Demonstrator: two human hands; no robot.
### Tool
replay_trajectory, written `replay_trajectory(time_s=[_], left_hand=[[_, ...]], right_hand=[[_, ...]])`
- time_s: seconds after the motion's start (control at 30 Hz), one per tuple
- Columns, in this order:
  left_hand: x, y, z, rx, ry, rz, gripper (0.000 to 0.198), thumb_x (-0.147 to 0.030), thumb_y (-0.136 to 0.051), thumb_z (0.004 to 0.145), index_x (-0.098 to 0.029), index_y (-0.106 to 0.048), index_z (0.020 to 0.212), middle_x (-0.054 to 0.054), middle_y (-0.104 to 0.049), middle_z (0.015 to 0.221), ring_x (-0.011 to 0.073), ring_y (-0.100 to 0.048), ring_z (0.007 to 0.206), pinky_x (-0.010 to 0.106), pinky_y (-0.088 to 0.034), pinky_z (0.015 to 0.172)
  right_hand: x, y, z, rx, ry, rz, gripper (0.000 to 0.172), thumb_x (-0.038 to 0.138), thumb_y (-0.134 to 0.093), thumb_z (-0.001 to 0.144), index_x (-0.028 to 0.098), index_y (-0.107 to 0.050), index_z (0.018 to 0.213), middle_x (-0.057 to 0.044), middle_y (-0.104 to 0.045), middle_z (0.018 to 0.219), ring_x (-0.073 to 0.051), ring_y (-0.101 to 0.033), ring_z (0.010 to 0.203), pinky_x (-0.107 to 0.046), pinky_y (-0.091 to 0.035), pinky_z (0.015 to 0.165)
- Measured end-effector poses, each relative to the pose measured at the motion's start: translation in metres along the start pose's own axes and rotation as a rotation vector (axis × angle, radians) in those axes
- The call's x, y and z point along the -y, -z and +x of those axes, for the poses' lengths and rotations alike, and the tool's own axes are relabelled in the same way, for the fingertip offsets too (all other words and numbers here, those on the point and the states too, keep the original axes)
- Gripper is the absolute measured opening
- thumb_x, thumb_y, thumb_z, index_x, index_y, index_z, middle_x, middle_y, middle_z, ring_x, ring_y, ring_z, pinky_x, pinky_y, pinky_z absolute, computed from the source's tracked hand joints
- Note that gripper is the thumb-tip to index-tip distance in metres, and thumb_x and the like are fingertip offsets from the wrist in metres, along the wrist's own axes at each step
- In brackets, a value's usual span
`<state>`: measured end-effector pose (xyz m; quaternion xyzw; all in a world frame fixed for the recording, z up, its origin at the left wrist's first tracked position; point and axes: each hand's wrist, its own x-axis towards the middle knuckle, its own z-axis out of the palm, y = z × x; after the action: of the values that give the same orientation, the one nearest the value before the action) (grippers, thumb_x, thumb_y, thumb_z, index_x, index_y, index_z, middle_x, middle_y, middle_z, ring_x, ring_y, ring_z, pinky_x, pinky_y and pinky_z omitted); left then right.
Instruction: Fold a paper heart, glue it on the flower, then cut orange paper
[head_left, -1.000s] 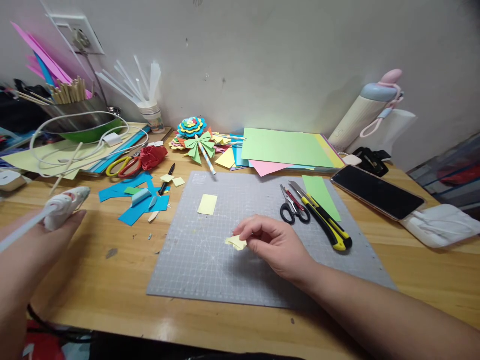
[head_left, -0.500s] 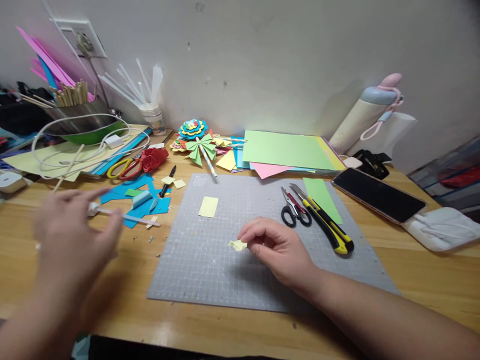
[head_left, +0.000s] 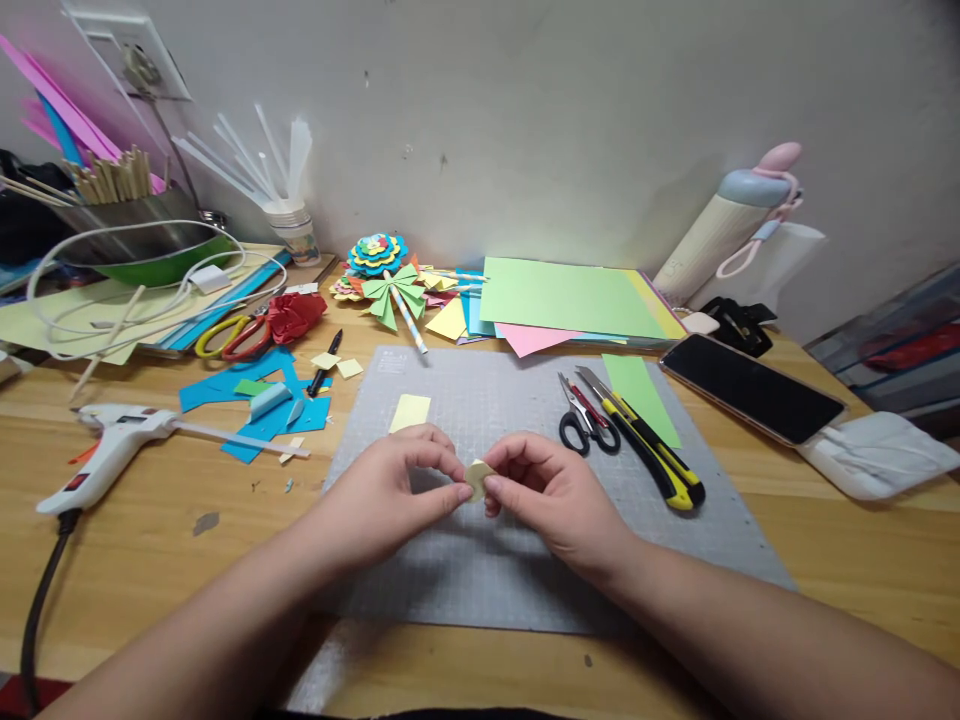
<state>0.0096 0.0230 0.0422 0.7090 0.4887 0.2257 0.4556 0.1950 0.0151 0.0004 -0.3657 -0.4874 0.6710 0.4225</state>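
Note:
Both my hands meet over the grey cutting mat [head_left: 525, 560]. My left hand [head_left: 397, 490] and my right hand [head_left: 547, 490] pinch a small folded pale yellow paper piece [head_left: 477, 478] between their fingertips, a little above the mat. A flat yellow paper rectangle [head_left: 409, 412] lies on the mat just behind my left hand. The white glue gun [head_left: 105, 450] lies on the wooden table at the left, with its glue stick pointing right and its black cord running down to the front edge.
Black-handled scissors [head_left: 583, 420] and a yellow-black utility knife [head_left: 652, 450] lie on the mat's right side beside a green strip [head_left: 641, 395]. A phone [head_left: 750, 385], coloured paper sheets [head_left: 570, 300], paper flowers [head_left: 386, 270], blue scraps [head_left: 255, 400] and a bottle [head_left: 727, 230] surround the mat.
My left hand put the glue gun down on the table at the left and came across to the mat. It now pinches the yellow paper piece together with my right hand, which lifted it slightly.

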Motion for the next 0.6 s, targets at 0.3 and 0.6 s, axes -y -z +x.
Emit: replay_trajectory(time_s=[0.3, 0.6], left_hand=[[0.018, 0.003, 0.001, -0.010, 0.069, -0.156, 0.019, -0.035, -0.061, 0.078, -0.019, -0.063, 0.069, 0.000, -0.057, 0.079, 0.0154, -0.053, 0.077, 0.030, -0.037, 0.074], [0.026, -0.002, -0.001, -0.071, 0.091, -0.257, 0.032, -0.043, -0.041, 0.088, -0.021, -0.041, 0.066, -0.005, -0.037, 0.064, 0.0127, -0.035, 0.062, 0.026, -0.031, 0.060]], right_hand=[[-0.002, 0.001, 0.003, -0.029, -0.059, 0.052, 0.014, 0.022, -0.071, 0.074, 0.018, -0.061, 0.083, 0.004, -0.062, 0.070, -0.008, -0.059, 0.059, -0.024, -0.048, 0.060], [-0.005, 0.001, 0.003, 0.016, -0.181, 0.240, 0.019, 0.021, -0.075, 0.072, 0.017, -0.062, 0.084, 0.003, -0.063, 0.071, -0.006, -0.059, 0.057, -0.021, -0.050, 0.058]])
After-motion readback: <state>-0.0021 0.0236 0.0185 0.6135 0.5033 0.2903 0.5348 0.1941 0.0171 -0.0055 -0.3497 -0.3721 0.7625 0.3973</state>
